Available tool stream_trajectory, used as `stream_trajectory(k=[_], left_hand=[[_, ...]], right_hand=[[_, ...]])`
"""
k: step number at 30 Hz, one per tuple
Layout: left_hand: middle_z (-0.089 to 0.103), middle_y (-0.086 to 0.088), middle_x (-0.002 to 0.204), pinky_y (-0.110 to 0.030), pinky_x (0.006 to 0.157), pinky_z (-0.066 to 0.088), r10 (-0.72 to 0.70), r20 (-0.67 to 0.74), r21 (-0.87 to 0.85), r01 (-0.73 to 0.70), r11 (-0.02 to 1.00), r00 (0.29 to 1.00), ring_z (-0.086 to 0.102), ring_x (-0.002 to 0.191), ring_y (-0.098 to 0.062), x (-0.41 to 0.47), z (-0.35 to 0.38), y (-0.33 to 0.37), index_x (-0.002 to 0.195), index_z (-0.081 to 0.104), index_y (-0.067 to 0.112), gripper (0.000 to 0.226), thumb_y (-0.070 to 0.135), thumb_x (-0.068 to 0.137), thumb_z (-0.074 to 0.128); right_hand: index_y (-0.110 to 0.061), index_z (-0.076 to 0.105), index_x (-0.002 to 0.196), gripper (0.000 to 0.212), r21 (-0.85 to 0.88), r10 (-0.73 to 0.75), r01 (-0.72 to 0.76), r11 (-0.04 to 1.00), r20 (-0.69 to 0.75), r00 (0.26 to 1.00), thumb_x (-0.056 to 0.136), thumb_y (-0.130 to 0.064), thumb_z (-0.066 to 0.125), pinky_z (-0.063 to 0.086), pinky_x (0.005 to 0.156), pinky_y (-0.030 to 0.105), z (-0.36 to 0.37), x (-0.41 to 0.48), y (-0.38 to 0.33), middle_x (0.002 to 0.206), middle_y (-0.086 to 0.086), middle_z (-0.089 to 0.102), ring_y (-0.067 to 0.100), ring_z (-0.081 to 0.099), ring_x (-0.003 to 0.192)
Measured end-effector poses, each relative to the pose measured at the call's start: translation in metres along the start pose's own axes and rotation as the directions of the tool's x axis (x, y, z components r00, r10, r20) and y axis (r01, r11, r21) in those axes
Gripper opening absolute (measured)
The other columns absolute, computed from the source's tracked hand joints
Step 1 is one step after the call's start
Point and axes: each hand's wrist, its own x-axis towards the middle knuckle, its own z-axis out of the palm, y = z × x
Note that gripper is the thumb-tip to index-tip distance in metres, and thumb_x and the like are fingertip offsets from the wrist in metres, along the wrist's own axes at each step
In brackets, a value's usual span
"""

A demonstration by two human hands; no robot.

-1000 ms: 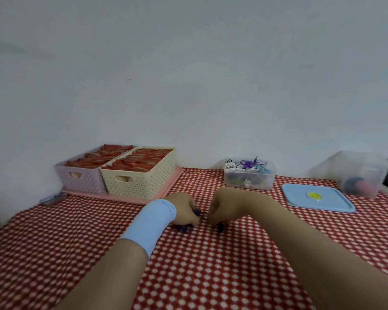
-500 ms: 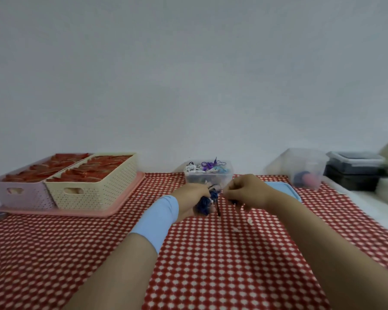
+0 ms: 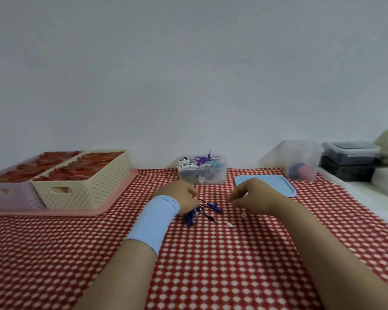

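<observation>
L hand [image 3: 183, 198] grips dark-blue earphones [image 3: 191, 217]. The bundle rests at table [image 3: 211, 269] centre, w/ buds + plug trailing right. R hand [image 3: 253, 198] is just beside, fingers curled, off the cord; can't tell if pinching anything. 2 white bits [image 3: 243, 215] lie under it.

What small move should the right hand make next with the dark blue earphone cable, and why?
Probably pinch the loose earbud ends of the dark blue earphone cable: the left hand grips its wound bundle, the right hand hovers beside them, seemingly empty, and they trail over the red checked cloth.
</observation>
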Motion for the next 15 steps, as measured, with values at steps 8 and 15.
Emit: stream_trajectory(k=[8, 15], left_hand=[[0.067, 0.014, 0.122, -0.027, 0.097, 0.046, 0.21, -0.035, -0.087, -0.213, 0.973, 0.977, 0.059, 0.108, -0.008, 0.002, 0.032, 0.018, 0.107, 0.075, 0.036, 0.023, 0.036, 0.085, 0.072], [0.069, 0.014, 0.112, -0.029, 0.095, 0.047, 0.237, -0.157, -0.164, -0.262, 0.951, 0.959, 0.06, 0.1, -0.006, -0.001, 0.039, 0.019, 0.102, 0.076, 0.033, 0.015, 0.033, 0.091, 0.066]], right_hand=[[-0.031, 0.079, 0.076, 0.01, -0.14, 0.076, -0.06, 0.988, 0.114, 0.991, 0.079, -0.023, 0.085, 0.056, 0.073, 0.021, -0.008, -0.014, 0.004, 0.081, -0.013, 0.075, 0.006, 0.069, 0.081], [-0.024, 0.08, 0.09, 0.005, 0.117, 0.026, -0.022, 0.993, -0.033, 0.999, 0.089, -0.021, 0.076, 0.048, 0.054, 0.014, 0.001, -0.014, 0.004, 0.075, -0.007, 0.075, 0.002, 0.063, 0.058]])
